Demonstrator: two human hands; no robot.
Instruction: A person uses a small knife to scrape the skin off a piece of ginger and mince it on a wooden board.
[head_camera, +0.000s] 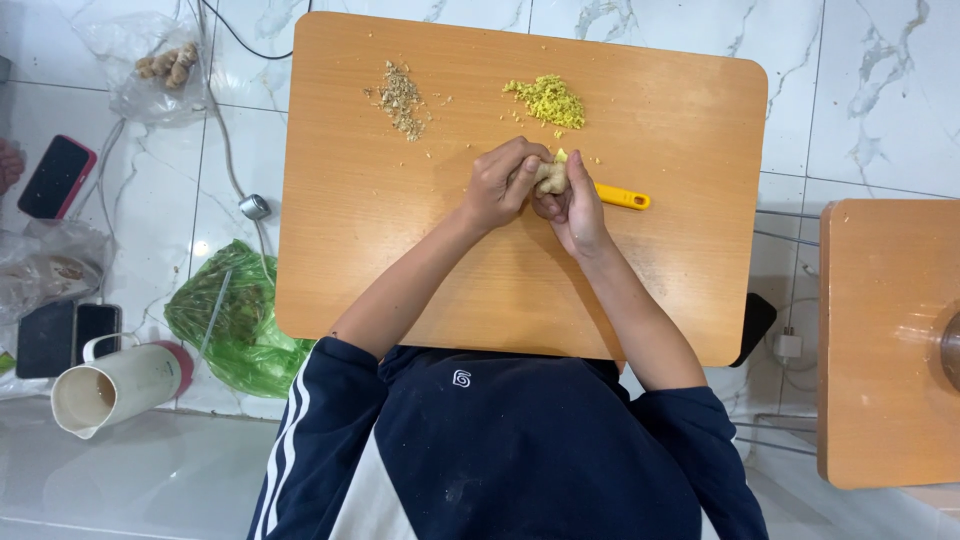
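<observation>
Left hand (497, 183) curled around ginger piece (550, 177); right hand (575, 210) gripping yellow-handled tool (622, 197), forearms converging over table (350, 200).

There is one view only, from a camera looking straight down from above the person. It sits close enough that the wooden surface (400, 230) fills the middle, with both forearms reaching up into frame, marble floor (880, 90) around it, and a second surface (880, 400) at the right edge.

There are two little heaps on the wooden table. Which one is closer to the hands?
The bright yellow heap, just above the hands. The brownish heap lies farther off to the left.
</observation>
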